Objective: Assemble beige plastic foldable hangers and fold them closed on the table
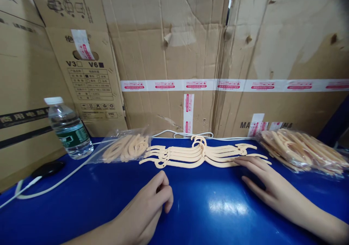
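Several beige plastic clothes hangers [188, 160] lie overlapped in a row on the blue table, their hooks [200, 142] bunched together at the middle. My right hand [257, 176] is stretched out from the right, fingers apart. Its fingertips are at the right arm of the nearest hanger, touching or just over it, without a grip. In front of the hangers' left half, my left hand [152, 205] rests with its fingers curled in. Nothing shows between those fingers, and it stands apart from the hangers.
A clear bag of beige hanger parts [127, 148] lies left of the row, and bagged hangers [302, 148] lie at right. At left are a water bottle [71, 130], a black device [47, 168] and a white cable [62, 176]. Cardboard boxes [169, 55] wall off the table's back.
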Demonstrator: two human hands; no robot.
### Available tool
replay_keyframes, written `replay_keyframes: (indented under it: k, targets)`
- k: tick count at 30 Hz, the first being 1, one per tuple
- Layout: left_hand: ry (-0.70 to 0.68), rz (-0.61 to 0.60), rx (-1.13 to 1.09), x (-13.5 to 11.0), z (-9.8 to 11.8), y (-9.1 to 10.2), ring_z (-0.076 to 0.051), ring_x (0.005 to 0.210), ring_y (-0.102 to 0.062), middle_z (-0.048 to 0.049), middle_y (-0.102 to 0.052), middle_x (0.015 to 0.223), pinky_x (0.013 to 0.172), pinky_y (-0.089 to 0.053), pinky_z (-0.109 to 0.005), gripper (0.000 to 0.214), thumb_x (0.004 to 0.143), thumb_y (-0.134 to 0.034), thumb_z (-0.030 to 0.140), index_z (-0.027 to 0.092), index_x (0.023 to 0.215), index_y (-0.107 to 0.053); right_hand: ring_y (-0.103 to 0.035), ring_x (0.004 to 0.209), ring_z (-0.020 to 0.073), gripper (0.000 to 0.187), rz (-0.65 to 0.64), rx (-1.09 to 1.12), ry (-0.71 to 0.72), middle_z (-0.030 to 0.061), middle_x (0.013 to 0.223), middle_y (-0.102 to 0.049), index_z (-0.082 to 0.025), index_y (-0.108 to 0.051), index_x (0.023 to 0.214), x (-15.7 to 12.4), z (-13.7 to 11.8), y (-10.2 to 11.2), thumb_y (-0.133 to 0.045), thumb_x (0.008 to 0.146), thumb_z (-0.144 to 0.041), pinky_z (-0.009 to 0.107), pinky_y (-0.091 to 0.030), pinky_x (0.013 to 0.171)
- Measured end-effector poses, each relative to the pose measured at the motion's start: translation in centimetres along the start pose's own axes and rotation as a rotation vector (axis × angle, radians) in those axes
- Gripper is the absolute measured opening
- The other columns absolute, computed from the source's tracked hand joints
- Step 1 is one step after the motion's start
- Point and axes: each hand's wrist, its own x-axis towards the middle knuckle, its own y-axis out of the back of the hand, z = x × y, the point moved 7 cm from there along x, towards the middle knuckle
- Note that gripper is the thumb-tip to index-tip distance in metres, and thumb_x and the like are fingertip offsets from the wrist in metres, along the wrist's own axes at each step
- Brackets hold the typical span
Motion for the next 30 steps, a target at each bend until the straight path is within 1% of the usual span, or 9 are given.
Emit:
replay_keyframes:
  k: [4,8,12,14,17,21,23,26,30]
  targets:
    - [0.096,-0.006,-0.036,-0.2,-0.1,0.4,-0.015,0.062,-0.038,0.0018,-0.043,0.063,0.054,-0.037,-0.023,0.019,0.075,-0.042,0.012,0.022,0.062,-0.034,-0.056,0.121,0.0301,0.036,-0.027,-0.009,-0.018,0.0149,0.13,-0.059,-0.02,-0.055,0.129,-0.1,0.4,-0.5,-0.045,0.096,-0.031,0.051,-0.048,0.101]
    - [0.062,-0.065,0.039,-0.4,-0.1,0.5,-0.015,0.064,-0.039,0.0012,-0.047,0.072,0.054,-0.036,-0.023,0.013,0.075,-0.045,0.012,0.022,0.066,-0.044,-0.057,0.12,0.0302,0.036,-0.038,-0.019,-0.024,0.0145,0.13,-0.06,-0.02,-0.056,0.129,-0.3,0.6,-0.7,-0.044,0.097,-0.031,0.052,-0.049,0.101]
    - [0.135,-0.048,-0.038,-0.5,-0.4,0.4,-0.015,0.064,-0.039,0.0017,-0.047,0.07,0.053,-0.037,-0.022,0.015,0.075,-0.044,0.012,0.022,0.064,-0.042,-0.061,0.114,0.0299,0.033,-0.006,-0.013,-0.005,0.0153,0.125,-0.063,-0.019,-0.061,0.123,-0.3,0.7,-0.5,-0.043,0.097,-0.03,0.051,-0.053,0.096]
    - [0.135,-0.036,-0.057,-0.4,-0.5,0.3,-0.015,0.064,-0.039,0.002,-0.046,0.067,0.052,-0.036,-0.021,0.015,0.073,-0.045,0.012,0.022,0.063,-0.041,-0.063,0.111,0.029,0.032,-0.001,0.001,-0.004,0.0147,0.122,-0.064,-0.02,-0.063,0.121,-0.2,0.8,-0.5,-0.043,0.097,-0.029,0.049,-0.054,0.094]
    - [0.092,0.006,-0.054,0.1,-0.8,0.2,-0.016,0.064,-0.041,0.0018,-0.044,0.065,0.052,-0.038,-0.022,0.016,0.071,-0.045,0.012,0.021,0.06,-0.039,-0.063,0.109,0.0281,0.031,-0.011,0.017,-0.015,0.013,0.119,-0.066,-0.02,-0.063,0.121,-0.2,1.3,-0.6,-0.044,0.097,-0.029,0.048,-0.054,0.095]
    - [0.011,0.009,0.01,0.3,-1.1,0.5,-0.017,0.065,-0.044,0.0009,-0.044,0.067,0.054,-0.04,-0.024,0.017,0.071,-0.043,0.01,0.022,0.061,-0.037,-0.062,0.11,0.0274,0.03,-0.007,0.032,-0.021,0.0117,0.119,-0.066,-0.021,-0.063,0.12,-0.3,1.9,-0.8,-0.044,0.098,-0.029,0.048,-0.053,0.096]
    - [-0.114,-0.03,0.087,0.1,-0.4,0.7,-0.017,0.067,-0.044,-0.0001,-0.045,0.072,0.056,-0.041,-0.026,0.017,0.076,-0.041,0.01,0.022,0.063,-0.041,-0.063,0.109,0.0273,0.029,0.007,0.04,-0.018,0.0114,0.118,-0.066,-0.022,-0.065,0.118,-0.4,2.1,-0.7,-0.045,0.098,-0.029,0.048,-0.053,0.095]
    - [-0.317,-0.156,0.191,-0.7,1.3,0.7,-0.017,0.073,-0.048,-0.0019,-0.049,0.085,0.065,-0.042,-0.029,0.018,0.087,-0.04,0.017,0.022,0.075,-0.052,-0.064,0.107,0.0268,0.028,0.023,0.056,-0.01,0.0106,0.116,-0.068,-0.023,-0.067,0.114,-0.3,2.2,-0.7,-0.045,0.098,-0.029,0.046,-0.055,0.093]
    - [-0.316,-0.27,0.166,-0.6,2.0,0.7,-0.018,0.087,-0.051,-0.0023,-0.05,0.095,0.08,-0.042,-0.032,0.015,0.09,-0.041,0.02,0.023,0.085,-0.055,-0.065,0.103,0.0264,0.027,0.033,0.085,-0.016,0.0104,0.112,-0.068,-0.024,-0.068,0.109,-0.2,2.2,-0.6,-0.045,0.098,-0.03,0.044,-0.056,0.089]
